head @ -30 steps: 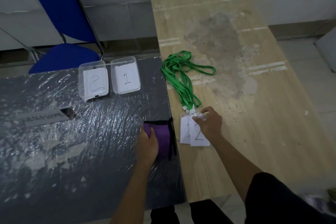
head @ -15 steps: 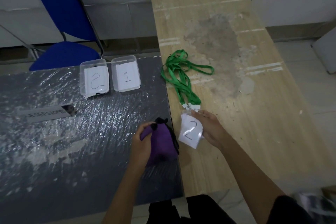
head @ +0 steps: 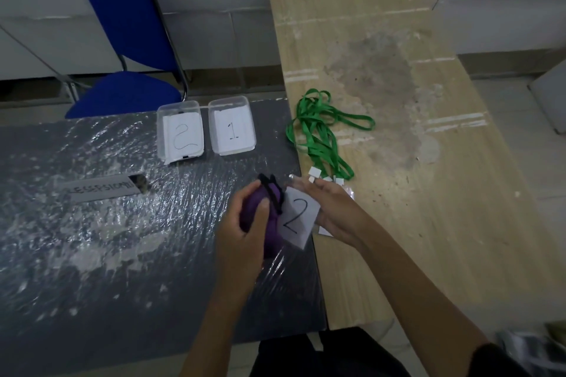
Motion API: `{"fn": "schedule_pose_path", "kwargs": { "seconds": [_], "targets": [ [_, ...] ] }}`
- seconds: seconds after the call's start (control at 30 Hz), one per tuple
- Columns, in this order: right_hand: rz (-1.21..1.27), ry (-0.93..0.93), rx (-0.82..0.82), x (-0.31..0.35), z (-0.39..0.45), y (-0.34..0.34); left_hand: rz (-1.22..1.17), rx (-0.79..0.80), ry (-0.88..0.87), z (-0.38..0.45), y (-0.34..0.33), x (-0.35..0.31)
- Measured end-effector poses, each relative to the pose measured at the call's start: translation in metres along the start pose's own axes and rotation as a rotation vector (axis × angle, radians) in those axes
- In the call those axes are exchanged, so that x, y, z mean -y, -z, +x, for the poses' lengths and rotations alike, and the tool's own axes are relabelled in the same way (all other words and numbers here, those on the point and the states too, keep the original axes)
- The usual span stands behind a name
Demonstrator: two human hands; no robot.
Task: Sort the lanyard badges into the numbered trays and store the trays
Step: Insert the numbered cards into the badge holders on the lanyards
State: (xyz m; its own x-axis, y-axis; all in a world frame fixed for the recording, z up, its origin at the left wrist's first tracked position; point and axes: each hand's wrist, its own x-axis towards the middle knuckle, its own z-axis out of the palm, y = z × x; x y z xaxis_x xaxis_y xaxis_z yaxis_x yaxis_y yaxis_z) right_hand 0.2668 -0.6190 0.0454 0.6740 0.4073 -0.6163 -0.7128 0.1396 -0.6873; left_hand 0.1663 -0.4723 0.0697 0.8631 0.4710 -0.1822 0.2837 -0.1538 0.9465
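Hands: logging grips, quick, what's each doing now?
Left hand: grips purple pouch.
Right hand: holds badge 2.

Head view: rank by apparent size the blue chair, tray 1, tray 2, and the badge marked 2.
1. Blue chair
2. Tray 2 and tray 1, alike
3. Badge: looks a bit smaller, but is nearer the camera and tilted, so unsure.

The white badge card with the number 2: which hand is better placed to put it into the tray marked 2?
The right hand, probably: it already holds the white badge card marked 2, while the left hand grips the purple pouch. The clear plastic tray marked 2 lies ahead on the grey table.
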Motion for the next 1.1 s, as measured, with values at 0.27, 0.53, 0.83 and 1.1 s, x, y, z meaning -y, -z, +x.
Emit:
{"fn": "schedule_pose_path", "kwargs": {
  "seconds": [0.27,0.53,0.83,1.1],
  "targets": [
    [0.15,0.001,0.012,0.008,0.005,-0.032,0.367,-0.059,-0.331,0.025,-0.017,0.007],
    [0.197,-0.01,-0.068,0.022,0.008,-0.033,0.585,0.04,-0.564,0.025,0.001,0.027],
    [0.165,-0.012,-0.056,0.033,0.006,-0.042,0.443,0.012,-0.404,0.026,-0.012,0.006],
    [0.108,-0.033,-0.138,0.03,0.006,-0.034,0.389,0.037,-0.311,0.038,0.003,0.005]
  ]
}}
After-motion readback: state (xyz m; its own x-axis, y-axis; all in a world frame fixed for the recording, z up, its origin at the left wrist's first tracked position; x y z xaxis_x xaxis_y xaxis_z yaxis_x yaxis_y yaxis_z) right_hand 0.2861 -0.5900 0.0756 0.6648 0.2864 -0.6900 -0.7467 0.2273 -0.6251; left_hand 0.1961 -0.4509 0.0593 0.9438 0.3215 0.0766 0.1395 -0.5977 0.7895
